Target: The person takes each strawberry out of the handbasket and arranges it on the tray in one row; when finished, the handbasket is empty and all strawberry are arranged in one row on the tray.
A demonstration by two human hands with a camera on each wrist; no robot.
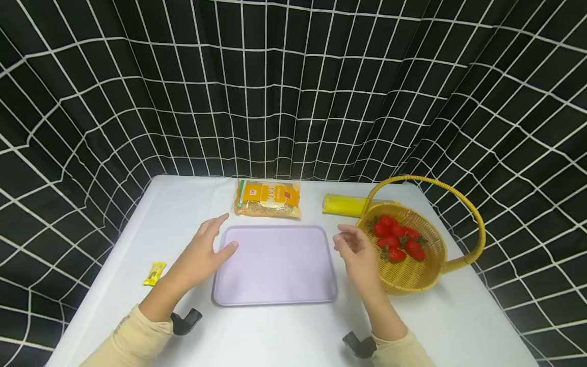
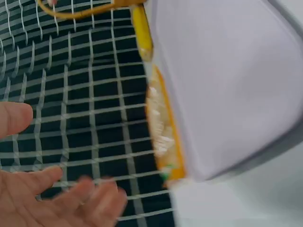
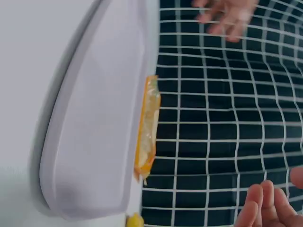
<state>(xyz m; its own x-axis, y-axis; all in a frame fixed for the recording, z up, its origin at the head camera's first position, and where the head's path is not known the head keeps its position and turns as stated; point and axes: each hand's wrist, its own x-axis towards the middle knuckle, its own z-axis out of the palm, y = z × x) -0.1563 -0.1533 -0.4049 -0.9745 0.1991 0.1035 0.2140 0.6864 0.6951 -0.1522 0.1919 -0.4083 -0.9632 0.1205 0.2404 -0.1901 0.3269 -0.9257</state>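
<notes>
My left hand (image 1: 200, 257), fingers spread and thumb apart, hovers by the left edge of a lavender tray (image 1: 275, 265) and holds nothing. On the tray's other side my right hand (image 1: 361, 262) hangs loosely bent and empty, close to a yellow woven basket (image 1: 405, 278). Inside that basket lie several red strawberries (image 1: 390, 239) with green leaves. The left wrist view shows the left palm and fingers (image 2: 104, 198) away from the tray. In the right wrist view the right fingertips (image 3: 267, 198) are close together with nothing between them.
Behind the tray lies an orange-and-clear food packet (image 1: 270, 199). A long yellow packet (image 1: 344, 205) sits at the back right, partly behind the basket's tall handle (image 1: 477, 224). A small yellow wrapped snack (image 1: 155, 273) lies left. Black grid curtains (image 1: 275, 102) surround the white table (image 1: 266, 336).
</notes>
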